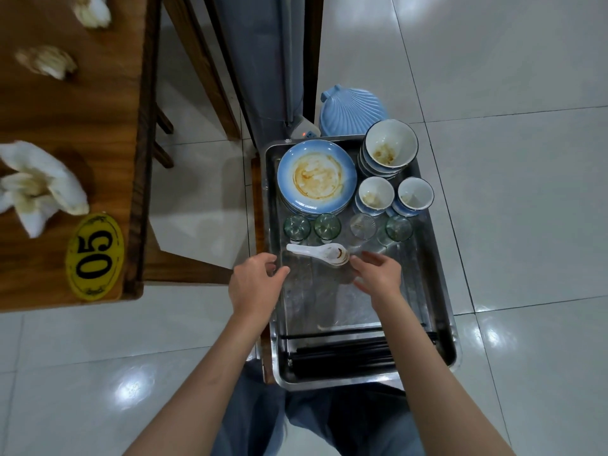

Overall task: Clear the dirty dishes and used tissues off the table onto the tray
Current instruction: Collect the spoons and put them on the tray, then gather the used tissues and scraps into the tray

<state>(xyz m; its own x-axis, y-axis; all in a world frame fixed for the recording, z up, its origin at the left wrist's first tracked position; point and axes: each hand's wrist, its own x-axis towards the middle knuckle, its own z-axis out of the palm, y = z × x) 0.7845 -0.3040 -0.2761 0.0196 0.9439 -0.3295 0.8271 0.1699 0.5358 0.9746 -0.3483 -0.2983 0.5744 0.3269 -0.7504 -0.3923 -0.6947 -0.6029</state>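
A steel tray (442,327) holds a stack of stained blue plates (316,176), stacked bowls (390,149), two small cups (376,195), several glasses (327,226), stacked white spoons (320,253) and black chopsticks (342,355). My left hand (255,284) hovers at the tray's left rim with fingers loosely curled, holding nothing. My right hand (378,273) is over the tray just right of the spoons, fingers spread and empty. Three crumpled used tissues (36,184) (46,62) (93,9) lie on the wooden table (65,120) at the left.
A yellow oval "05" number tag (94,256) sits on the table's near corner. A blue shell-shaped lid (352,110) stands behind the tray. Wooden chair parts (184,264) lie between table and tray. White tiled floor surrounds everything.
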